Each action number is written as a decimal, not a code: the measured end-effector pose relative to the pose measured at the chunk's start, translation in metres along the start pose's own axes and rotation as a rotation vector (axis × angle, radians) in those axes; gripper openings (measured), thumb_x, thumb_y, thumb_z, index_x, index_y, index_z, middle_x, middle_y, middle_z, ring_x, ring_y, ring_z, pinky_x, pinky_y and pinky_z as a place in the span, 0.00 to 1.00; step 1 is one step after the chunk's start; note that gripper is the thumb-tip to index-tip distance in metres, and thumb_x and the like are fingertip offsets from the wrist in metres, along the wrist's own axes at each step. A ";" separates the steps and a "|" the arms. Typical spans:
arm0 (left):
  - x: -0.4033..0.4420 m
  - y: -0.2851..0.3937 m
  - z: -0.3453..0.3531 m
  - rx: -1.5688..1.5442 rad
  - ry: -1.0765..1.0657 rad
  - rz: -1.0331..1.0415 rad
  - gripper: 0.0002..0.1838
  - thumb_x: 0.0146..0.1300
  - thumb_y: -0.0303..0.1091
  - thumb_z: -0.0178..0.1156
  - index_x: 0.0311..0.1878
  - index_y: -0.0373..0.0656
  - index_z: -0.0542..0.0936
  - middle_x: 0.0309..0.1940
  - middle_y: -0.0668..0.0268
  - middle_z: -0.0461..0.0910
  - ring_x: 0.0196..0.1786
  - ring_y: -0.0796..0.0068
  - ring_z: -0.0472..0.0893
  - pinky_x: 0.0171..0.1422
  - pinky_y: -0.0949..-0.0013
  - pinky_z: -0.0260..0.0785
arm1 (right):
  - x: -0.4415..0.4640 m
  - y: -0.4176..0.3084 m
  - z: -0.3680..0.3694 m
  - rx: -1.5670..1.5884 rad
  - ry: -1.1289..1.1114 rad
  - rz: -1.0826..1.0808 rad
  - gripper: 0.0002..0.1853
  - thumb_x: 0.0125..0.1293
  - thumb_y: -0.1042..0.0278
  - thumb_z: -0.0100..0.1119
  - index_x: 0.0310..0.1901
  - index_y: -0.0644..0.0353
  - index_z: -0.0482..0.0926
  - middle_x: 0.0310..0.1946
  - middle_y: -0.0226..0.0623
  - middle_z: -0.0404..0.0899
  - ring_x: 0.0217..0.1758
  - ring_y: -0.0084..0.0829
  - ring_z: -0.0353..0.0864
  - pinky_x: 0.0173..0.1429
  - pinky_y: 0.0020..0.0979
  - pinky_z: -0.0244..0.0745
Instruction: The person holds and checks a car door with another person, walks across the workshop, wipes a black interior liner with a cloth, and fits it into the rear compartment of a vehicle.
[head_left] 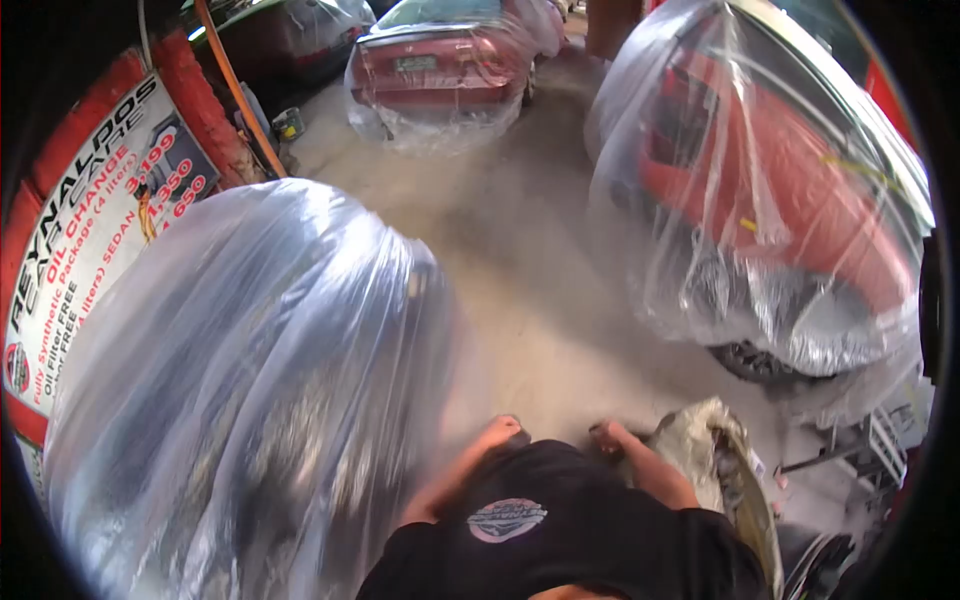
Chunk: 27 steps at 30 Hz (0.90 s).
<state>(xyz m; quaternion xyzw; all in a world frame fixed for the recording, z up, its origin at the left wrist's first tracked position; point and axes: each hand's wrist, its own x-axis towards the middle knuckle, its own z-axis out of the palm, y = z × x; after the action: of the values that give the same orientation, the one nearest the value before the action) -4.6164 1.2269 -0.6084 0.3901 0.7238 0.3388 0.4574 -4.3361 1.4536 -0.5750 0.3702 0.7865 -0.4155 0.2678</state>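
Observation:
Both arms hang low in front of the black shirt (560, 500). My left hand (504, 430) is closed beside the plastic-covered vehicle (260, 380) on the left, with a dark patch at its fingers. Level with it, my right hand (611, 436) is also closed, close to a crumpled beige sheet or bag (695, 440). A small dark patch shows at its fingers too. What either hand holds, if anything, is too small and blurred to make out. The hands are apart from each other.
A red car under clear plastic (780, 190) stands at the right, and another wrapped red car (435, 75) at the back. A price sign (110, 220) leans at the left near an orange pole (240, 95). A metal frame (875, 445) is at lower right on the concrete floor (500, 230).

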 end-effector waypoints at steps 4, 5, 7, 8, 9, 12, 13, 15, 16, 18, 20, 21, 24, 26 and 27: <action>0.131 0.028 -0.088 0.071 -0.055 0.124 0.18 0.65 0.44 0.62 0.51 0.40 0.83 0.36 0.58 0.85 0.38 0.67 0.82 0.45 0.60 0.77 | 0.047 0.016 -0.082 0.271 0.081 0.058 0.18 0.69 0.66 0.52 0.57 0.59 0.79 0.33 0.43 0.85 0.24 0.32 0.83 0.27 0.34 0.80; 0.155 0.051 -0.109 0.018 -0.133 0.001 0.19 0.66 0.45 0.62 0.52 0.42 0.83 0.36 0.60 0.84 0.37 0.70 0.81 0.43 0.62 0.76 | 0.052 0.008 -0.105 0.431 0.131 0.084 0.18 0.69 0.67 0.52 0.57 0.61 0.79 0.34 0.45 0.85 0.25 0.33 0.84 0.28 0.35 0.81; 0.204 0.120 -0.152 -0.085 -0.263 -0.240 0.19 0.68 0.46 0.61 0.55 0.44 0.81 0.34 0.66 0.82 0.34 0.76 0.77 0.37 0.66 0.75 | 0.087 0.002 -0.150 0.628 0.196 0.122 0.19 0.68 0.67 0.54 0.57 0.64 0.79 0.35 0.47 0.85 0.28 0.34 0.86 0.30 0.36 0.82; 0.237 0.139 -0.170 -0.114 -0.255 -0.219 0.19 0.68 0.46 0.60 0.56 0.45 0.81 0.35 0.67 0.81 0.33 0.77 0.76 0.36 0.68 0.74 | 0.113 0.018 -0.162 0.666 0.204 0.139 0.20 0.67 0.66 0.55 0.58 0.65 0.78 0.36 0.48 0.85 0.31 0.35 0.87 0.31 0.36 0.82; 0.271 0.154 -0.184 -0.149 -0.248 -0.199 0.19 0.69 0.47 0.60 0.56 0.46 0.80 0.35 0.68 0.81 0.32 0.78 0.75 0.34 0.69 0.73 | 0.139 0.028 -0.178 0.616 0.133 0.208 0.21 0.66 0.65 0.56 0.58 0.66 0.78 0.37 0.49 0.86 0.33 0.36 0.88 0.33 0.37 0.83; 0.369 0.175 -0.225 -0.268 -0.158 -0.217 0.18 0.70 0.46 0.59 0.55 0.46 0.80 0.38 0.70 0.80 0.30 0.78 0.75 0.32 0.73 0.71 | 0.212 0.029 -0.247 0.393 -0.050 0.350 0.22 0.63 0.64 0.60 0.56 0.67 0.80 0.39 0.49 0.87 0.36 0.37 0.89 0.37 0.38 0.84; 0.400 0.182 -0.239 -0.307 -0.118 -0.233 0.17 0.70 0.46 0.59 0.54 0.46 0.80 0.39 0.70 0.81 0.30 0.78 0.75 0.31 0.74 0.70 | 0.197 -0.020 -0.294 0.293 -0.087 0.362 0.20 0.63 0.65 0.60 0.54 0.67 0.81 0.40 0.48 0.87 0.37 0.38 0.89 0.37 0.39 0.85; 0.471 0.182 -0.274 -0.420 -0.049 -0.324 0.16 0.70 0.46 0.58 0.53 0.46 0.81 0.37 0.69 0.81 0.29 0.77 0.76 0.30 0.72 0.71 | 0.245 -0.039 -0.368 0.181 -0.110 0.314 0.18 0.63 0.66 0.62 0.51 0.67 0.83 0.41 0.48 0.87 0.38 0.40 0.89 0.37 0.40 0.86; 0.487 0.165 -0.285 -0.483 -0.017 -0.389 0.16 0.70 0.45 0.58 0.52 0.45 0.81 0.37 0.68 0.81 0.29 0.76 0.76 0.30 0.71 0.71 | 0.287 -0.022 -0.380 0.167 -0.128 0.265 0.18 0.62 0.66 0.63 0.51 0.66 0.83 0.42 0.48 0.87 0.39 0.41 0.89 0.38 0.40 0.87; 0.528 0.133 -0.322 -0.123 0.014 -0.133 0.15 0.70 0.42 0.56 0.49 0.43 0.81 0.35 0.65 0.81 0.28 0.73 0.78 0.29 0.67 0.74 | 0.383 -0.010 -0.439 -0.032 -0.166 0.079 0.17 0.61 0.65 0.65 0.50 0.62 0.83 0.43 0.48 0.86 0.40 0.42 0.88 0.38 0.40 0.84; 0.543 0.167 -0.364 -0.133 0.054 -0.466 0.15 0.68 0.40 0.55 0.48 0.39 0.81 0.33 0.62 0.82 0.28 0.69 0.80 0.29 0.63 0.76 | 0.481 0.007 -0.499 0.238 -0.130 0.094 0.16 0.63 0.62 0.55 0.47 0.62 0.82 0.34 0.44 0.86 0.36 0.39 0.87 0.42 0.38 0.82; 0.554 0.154 -0.378 -0.295 0.094 -0.475 0.16 0.67 0.41 0.56 0.48 0.38 0.81 0.34 0.61 0.82 0.28 0.68 0.81 0.30 0.63 0.77 | 0.500 -0.023 -0.546 0.075 -0.075 -0.010 0.13 0.63 0.63 0.54 0.42 0.62 0.80 0.30 0.43 0.84 0.32 0.38 0.85 0.39 0.39 0.80; 0.589 0.145 -0.407 -0.379 0.227 -0.606 0.16 0.66 0.41 0.57 0.47 0.39 0.81 0.35 0.59 0.82 0.29 0.65 0.81 0.30 0.64 0.77 | 0.554 -0.150 -0.698 0.150 -0.008 -0.104 0.09 0.65 0.65 0.50 0.34 0.63 0.75 0.25 0.38 0.78 0.26 0.32 0.79 0.33 0.42 0.74; 0.617 0.126 -0.420 -0.468 0.143 -0.791 0.15 0.67 0.41 0.56 0.46 0.39 0.80 0.36 0.59 0.81 0.30 0.63 0.82 0.29 0.61 0.77 | 0.644 -0.167 -0.751 0.402 0.049 -0.173 0.12 0.66 0.64 0.52 0.43 0.63 0.79 0.29 0.41 0.82 0.27 0.35 0.82 0.34 0.41 0.77; 0.628 0.112 -0.427 -0.487 0.102 -0.833 0.15 0.67 0.41 0.56 0.45 0.39 0.81 0.35 0.59 0.82 0.30 0.63 0.82 0.30 0.61 0.77 | 0.650 -0.190 -0.777 0.344 0.111 -0.183 0.14 0.66 0.64 0.53 0.47 0.62 0.79 0.31 0.42 0.83 0.28 0.35 0.83 0.35 0.41 0.79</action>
<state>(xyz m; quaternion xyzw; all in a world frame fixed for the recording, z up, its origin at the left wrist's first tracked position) -5.1577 1.7720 -0.6126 -0.0684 0.7397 0.3050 0.5960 -4.9562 2.2770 -0.5652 0.3600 0.7478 -0.5452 0.1181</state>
